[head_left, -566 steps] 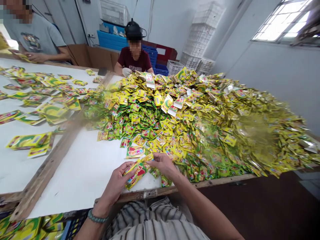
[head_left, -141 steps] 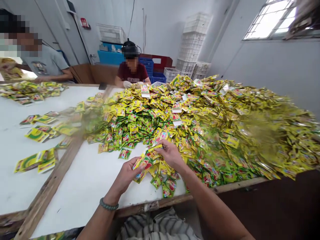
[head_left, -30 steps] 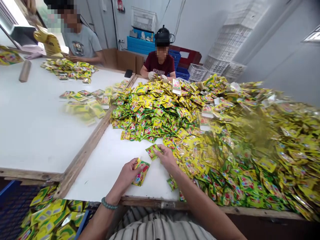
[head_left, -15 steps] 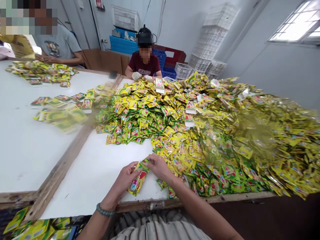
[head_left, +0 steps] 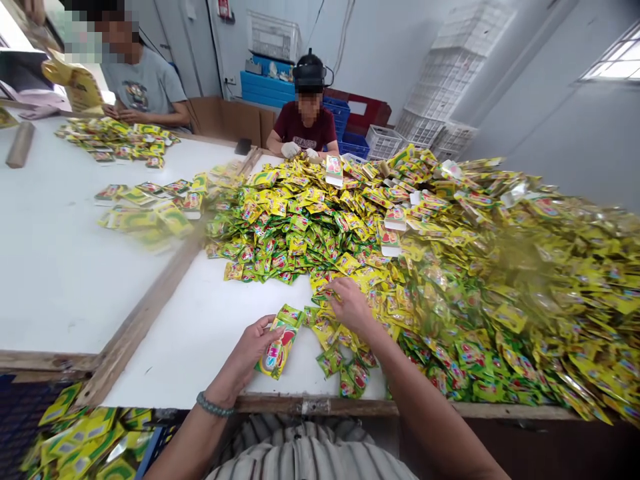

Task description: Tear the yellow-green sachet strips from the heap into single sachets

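Note:
My left hand (head_left: 257, 350) grips a yellow-green packet (head_left: 281, 343) with red fruit printed on it, tilted above the white table (head_left: 200, 353). The thumb lies across the packet's face. To its right, my right hand (head_left: 350, 303) is at the near edge of a big heap of small yellow and green sachets (head_left: 305, 247). Its fingers are bent around a small sachet (head_left: 323, 293), though the fingertips are partly hidden. Several loose green sachets (head_left: 353, 377) lie between my forearms near the table's front edge.
Yellow packets (head_left: 150, 207) lie left of the wooden divider (head_left: 150, 320). Below the table's left corner, a blue crate (head_left: 147, 453) holds more packets (head_left: 90, 440). Across the table sits a gloved person (head_left: 305, 130); another person (head_left: 150, 87) works at far left. White crates (head_left: 435, 87) stand stacked behind.
My right hand has left the packet and moved up and right to the sachet heap. My left hand still holds the packet. The view has turned slightly left.

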Motion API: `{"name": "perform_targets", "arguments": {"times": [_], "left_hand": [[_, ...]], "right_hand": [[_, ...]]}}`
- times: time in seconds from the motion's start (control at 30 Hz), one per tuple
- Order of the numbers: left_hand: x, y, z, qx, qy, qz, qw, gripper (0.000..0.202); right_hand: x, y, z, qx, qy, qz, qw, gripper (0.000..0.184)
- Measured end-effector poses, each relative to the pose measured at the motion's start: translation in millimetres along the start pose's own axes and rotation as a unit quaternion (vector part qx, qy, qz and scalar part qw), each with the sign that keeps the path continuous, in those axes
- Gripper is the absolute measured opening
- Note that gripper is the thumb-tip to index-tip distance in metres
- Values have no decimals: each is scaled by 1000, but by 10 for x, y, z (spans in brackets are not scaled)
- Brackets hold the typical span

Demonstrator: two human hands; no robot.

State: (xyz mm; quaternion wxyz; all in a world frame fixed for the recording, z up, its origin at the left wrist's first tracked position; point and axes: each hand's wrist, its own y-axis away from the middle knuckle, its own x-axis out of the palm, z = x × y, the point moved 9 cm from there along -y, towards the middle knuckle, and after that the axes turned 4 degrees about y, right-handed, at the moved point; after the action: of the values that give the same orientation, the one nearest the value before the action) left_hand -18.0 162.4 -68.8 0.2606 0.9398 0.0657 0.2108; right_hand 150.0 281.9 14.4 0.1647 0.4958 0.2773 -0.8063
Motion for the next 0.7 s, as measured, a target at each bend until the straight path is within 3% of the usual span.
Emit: {"name": "perform_targets", "arguments": {"times": [0.1, 0.2, 0.33, 0.4, 0.53, 0.7], "left_hand": [[-72, 8, 32, -6, 1, -19, 1000, 52], [-89, 1, 57, -7, 0, -22, 1000, 52], [-86, 19, 74, -10, -3, -19, 1000, 53], [-101, 38, 77, -12, -3, -21, 1000, 53], [-94, 43, 112, -20, -1, -25, 999, 55], [23, 10, 195, -25, -27, -7, 999, 54]], "right_hand": [[-90, 153, 27, 33, -66, 12, 997, 16], [-125, 322, 154, 11, -83, 48, 995, 15], [-370, 531, 96, 50, -77, -4, 996, 13], [-414, 658, 47, 76, -85, 19, 993, 13], [-156, 946, 166, 71, -44, 160, 984, 17], [192, 1072, 210, 144, 130, 141, 971, 28]]}}
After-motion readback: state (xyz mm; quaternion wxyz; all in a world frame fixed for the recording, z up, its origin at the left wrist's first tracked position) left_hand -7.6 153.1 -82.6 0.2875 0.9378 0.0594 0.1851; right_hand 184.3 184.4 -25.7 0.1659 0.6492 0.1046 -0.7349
